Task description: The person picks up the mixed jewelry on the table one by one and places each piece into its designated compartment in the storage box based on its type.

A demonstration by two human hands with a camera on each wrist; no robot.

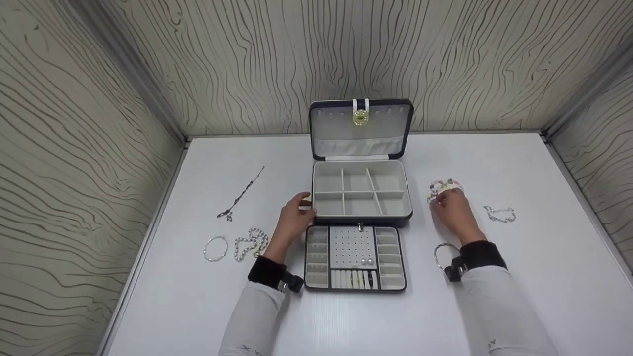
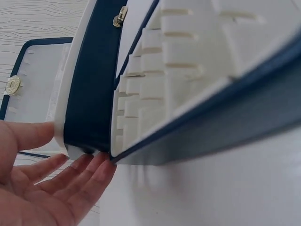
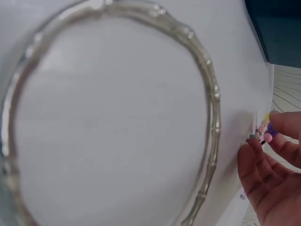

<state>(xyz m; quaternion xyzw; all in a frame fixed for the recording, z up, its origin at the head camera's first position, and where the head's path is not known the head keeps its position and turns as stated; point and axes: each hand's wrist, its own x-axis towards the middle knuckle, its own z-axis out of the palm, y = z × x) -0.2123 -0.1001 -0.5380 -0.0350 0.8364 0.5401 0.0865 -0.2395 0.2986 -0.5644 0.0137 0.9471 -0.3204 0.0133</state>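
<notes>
A navy jewelry box (image 1: 363, 217) stands with its lid up, showing a white interior of several compartments. My left hand (image 1: 296, 217) rests at its front left corner; in the left wrist view the thumb touches the pale rim and the other fingers (image 2: 84, 174) lie along the side. Right of the box, my right hand (image 1: 452, 212) pinches a colorful beaded bracelet (image 1: 437, 186) on the table. Pink, yellow and purple beads (image 3: 268, 136) show between thumb and fingers in the right wrist view.
A divided tray (image 1: 353, 247) with pearl earrings (image 1: 367, 261) sits before the box. To the left lie a dark chain bracelet (image 1: 242, 195), a bangle (image 1: 215, 248) and a pearl necklace (image 1: 252, 243). A silver bracelet (image 1: 499, 214) lies right; another bangle (image 1: 437, 257) is beside my right wrist.
</notes>
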